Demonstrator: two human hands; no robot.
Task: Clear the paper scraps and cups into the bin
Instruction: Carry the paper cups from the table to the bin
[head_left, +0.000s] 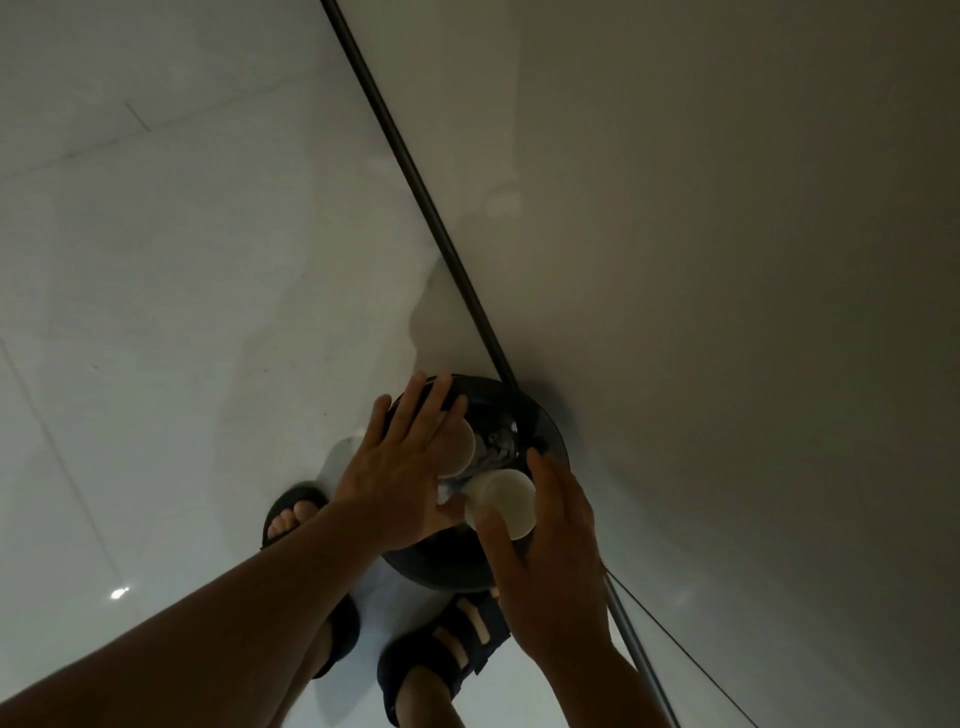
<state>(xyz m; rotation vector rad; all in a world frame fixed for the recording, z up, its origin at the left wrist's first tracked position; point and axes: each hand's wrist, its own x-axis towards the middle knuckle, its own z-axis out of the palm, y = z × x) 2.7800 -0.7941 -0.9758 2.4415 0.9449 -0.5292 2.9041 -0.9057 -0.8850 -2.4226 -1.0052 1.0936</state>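
Observation:
A round black bin (550, 431) stands on the floor against the wall, with crumpled paper scraps (496, 447) inside. My left hand (400, 467) hovers over its left rim with fingers straight and spread. A white paper cup (460, 449) shows just beneath those fingers. My right hand (550, 561) is over the near right rim, thumb and fingers extended. A second white cup (506, 501) lies on its side in the gap between thumb and fingers, over the bin's mouth. Whether either hand touches its cup is unclear.
A pale wall (727, 260) rises right of the bin, and a dark skirting strip (415, 176) runs along its foot. Glossy white floor tiles (182, 312) spread to the left. My feet in dark sandals (447, 644) stand just before the bin.

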